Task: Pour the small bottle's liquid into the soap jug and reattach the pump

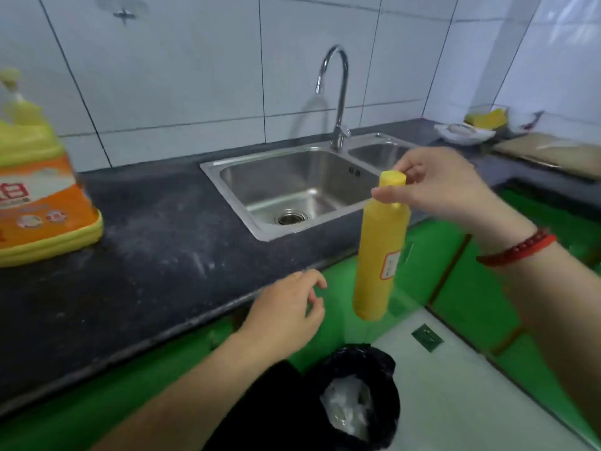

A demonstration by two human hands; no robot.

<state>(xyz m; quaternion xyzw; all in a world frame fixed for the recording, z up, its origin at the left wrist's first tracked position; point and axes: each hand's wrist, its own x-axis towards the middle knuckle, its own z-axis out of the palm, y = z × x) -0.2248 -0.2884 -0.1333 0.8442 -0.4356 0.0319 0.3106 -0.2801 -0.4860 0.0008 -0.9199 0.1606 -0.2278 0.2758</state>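
My right hand (439,183) pinches the neck of a small yellow bottle (379,252) just under its yellow cap, and the bottle hangs upright in the air in front of the counter edge, above the floor. My left hand (289,304) hovers below and to the left of it, fingers loosely apart, holding nothing. The big yellow soap jug (35,190) with an orange label stands on the dark counter at the far left, its pump (13,89) on top and partly blurred.
A steel double sink (292,183) with a tall tap (336,96) sits in the dark counter (146,255). A black-lined waste bin (354,398) stands on the floor below the bottle. Green cabinet fronts run under the counter. Bags and containers lie at the far right.
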